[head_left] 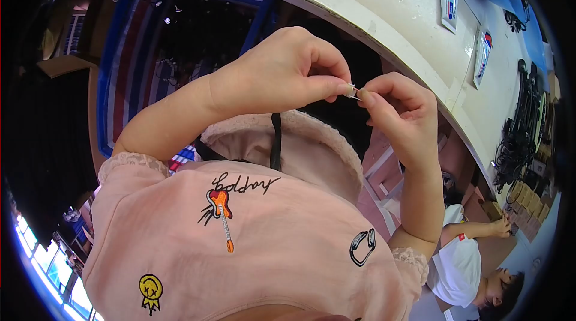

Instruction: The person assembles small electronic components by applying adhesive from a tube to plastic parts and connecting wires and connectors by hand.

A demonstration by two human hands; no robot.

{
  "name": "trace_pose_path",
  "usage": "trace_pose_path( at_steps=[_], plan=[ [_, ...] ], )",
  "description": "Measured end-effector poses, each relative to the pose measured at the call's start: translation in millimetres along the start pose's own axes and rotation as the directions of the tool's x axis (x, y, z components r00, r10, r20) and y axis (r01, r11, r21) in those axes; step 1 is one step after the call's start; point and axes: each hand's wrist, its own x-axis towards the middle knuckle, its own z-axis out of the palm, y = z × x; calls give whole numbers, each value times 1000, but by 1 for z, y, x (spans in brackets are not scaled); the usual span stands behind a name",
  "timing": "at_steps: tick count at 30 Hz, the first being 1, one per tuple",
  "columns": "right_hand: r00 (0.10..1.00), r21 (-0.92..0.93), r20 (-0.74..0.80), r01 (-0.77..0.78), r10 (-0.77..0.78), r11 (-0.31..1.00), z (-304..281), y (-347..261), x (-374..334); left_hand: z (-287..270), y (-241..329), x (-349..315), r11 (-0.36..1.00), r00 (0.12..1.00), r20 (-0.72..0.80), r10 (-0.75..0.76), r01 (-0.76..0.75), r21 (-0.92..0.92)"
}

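Observation:
Over the near edge of the white table, my two hands meet, their fingertips almost touching. My left hand (294, 72) pinches a small white connector (351, 89) between thumb and forefinger, its other fingers curled in. From the right, my right hand (405, 108) is closed in a pinch on a thin wire (357, 96) that runs to the connector. The wire's tip is too small to make out, so I cannot tell whether it sits inside the connector. Part of each piece is hidden by the fingertips.
Two white tubes (449, 0) with red and blue ends lie on the white table (396, 18). Farther right are black cable bundles (519, 126) and small brown boxes (528, 204). A blue-framed bin with striped cloth (129, 63) stands left. A person in white (456, 270) works at lower right.

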Motion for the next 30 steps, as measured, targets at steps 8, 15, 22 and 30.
trace_pose_path(
  at_steps=[8, 15, 22, 30],
  plan=[
    [956, 236, 249, -213, 153, 948, -17, -5, 5, -1, -6, 4, 938, 985, 174, -11, 70, -338],
    [886, -234, -163, 394, -435, 889, 4, 12, -7, 14, -16, 8, 749, 999, 35, -32, 47, -661],
    [825, -285, -53, 527, -562, 801, -2, 18, 1, -3, -4, 10, 947, 994, 107, 19, 16, -320],
    [871, -296, -130, 422, -474, 857, -3, 19, 0, 8, -14, 15, 931, 996, 94, 4, 31, -365]
  ],
)
